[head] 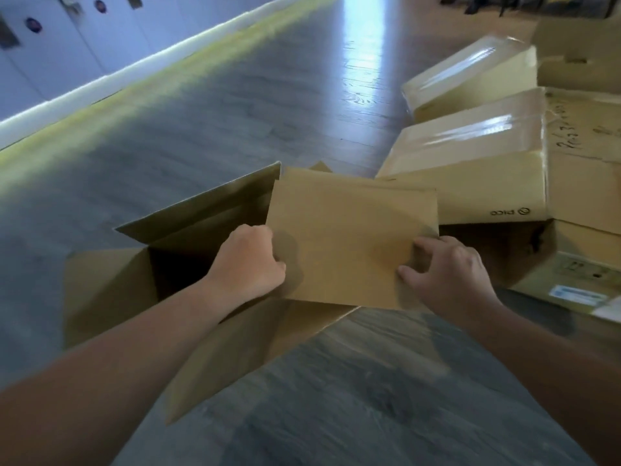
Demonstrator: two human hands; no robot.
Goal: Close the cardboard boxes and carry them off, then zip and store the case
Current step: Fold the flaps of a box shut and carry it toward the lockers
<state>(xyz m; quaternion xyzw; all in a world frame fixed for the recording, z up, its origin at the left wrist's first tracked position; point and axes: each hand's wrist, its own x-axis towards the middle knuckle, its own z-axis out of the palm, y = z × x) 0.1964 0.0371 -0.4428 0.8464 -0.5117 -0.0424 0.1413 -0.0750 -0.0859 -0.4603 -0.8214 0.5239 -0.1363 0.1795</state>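
We see an open cardboard box sitting on the grey wood floor, its long axis running from lower left to upper right, its mouth facing up and dark inside. One large flap is folded down over the right part of the mouth, lying nearly flat and pointing toward the stack of closed boxes just right of the open box. The far flap stands up along the back edge, the left flap is splayed outward, and the near flap hangs down toward us. Our left hand is curled round the left edge of the folded flap, fingers tucked under it above the dark opening. Our right hand rests on the flap's near right corner with fingers bent and fingertips pressing the cardboard; we cannot tell whether the thumb hooks under the edge. The closed boxes beside the open box are taped, their tape shining, and one bears handwriting. Beyond the open box, across the floor, a white wall with a pale baseboard runs diagonally.
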